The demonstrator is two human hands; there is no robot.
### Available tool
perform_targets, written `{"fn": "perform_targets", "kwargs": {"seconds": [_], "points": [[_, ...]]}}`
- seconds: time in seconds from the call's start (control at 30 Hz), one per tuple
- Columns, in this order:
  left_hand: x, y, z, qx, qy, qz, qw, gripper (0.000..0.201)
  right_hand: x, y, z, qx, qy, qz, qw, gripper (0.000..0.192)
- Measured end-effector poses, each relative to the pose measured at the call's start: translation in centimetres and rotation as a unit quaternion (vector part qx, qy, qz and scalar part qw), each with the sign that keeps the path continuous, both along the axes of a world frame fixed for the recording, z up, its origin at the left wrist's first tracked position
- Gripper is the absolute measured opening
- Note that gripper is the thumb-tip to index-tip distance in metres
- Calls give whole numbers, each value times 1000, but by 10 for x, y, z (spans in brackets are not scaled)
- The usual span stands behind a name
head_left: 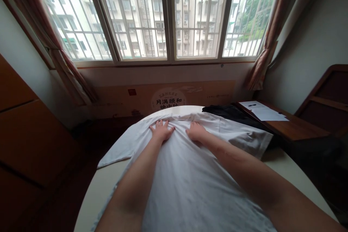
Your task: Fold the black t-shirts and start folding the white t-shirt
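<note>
A white T-shirt lies spread over a pale round table, its sleeves reaching out to both sides. My left hand rests on the shirt close to the neckline, fingers spread apart and pressed onto the cloth. To its right, my right hand is at the other side of the neckline with its fingers curled in on the fabric. Creases run through the cloth around and between both hands. The right fingertips are partly hidden. My forearms cross above the shirt's body.
Black cloth lies at the table's far right edge. Beyond it stands a wooden surface with a white paper sheet. A wooden chair is at right, an orange-brown cabinet at left. Ahead, a printed panel sits under the window.
</note>
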State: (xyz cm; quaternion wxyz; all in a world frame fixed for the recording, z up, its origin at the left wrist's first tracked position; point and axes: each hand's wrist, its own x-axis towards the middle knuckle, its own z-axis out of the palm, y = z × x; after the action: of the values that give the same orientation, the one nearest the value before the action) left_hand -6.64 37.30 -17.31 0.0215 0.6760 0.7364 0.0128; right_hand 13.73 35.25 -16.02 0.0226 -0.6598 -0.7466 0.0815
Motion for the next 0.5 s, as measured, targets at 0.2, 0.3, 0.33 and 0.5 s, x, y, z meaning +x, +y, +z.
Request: {"fn": "perform_targets", "kwargs": {"seconds": [0.2,0.3,0.33,0.5], "points": [[-5,20,0,4,-4,1,1000,81,5,33,-14,35,-40,16,998,67],[-5,28,0,8,-4,4,1000,81,-1,35,-9,59,-70,18,996,65],[-4,30,0,8,-3,5,1000,81,-4,34,-7,67,-77,24,994,63],[-1,30,2,17,17,18,1000,75,-3,7,12,153,-74,118,978,60]]}}
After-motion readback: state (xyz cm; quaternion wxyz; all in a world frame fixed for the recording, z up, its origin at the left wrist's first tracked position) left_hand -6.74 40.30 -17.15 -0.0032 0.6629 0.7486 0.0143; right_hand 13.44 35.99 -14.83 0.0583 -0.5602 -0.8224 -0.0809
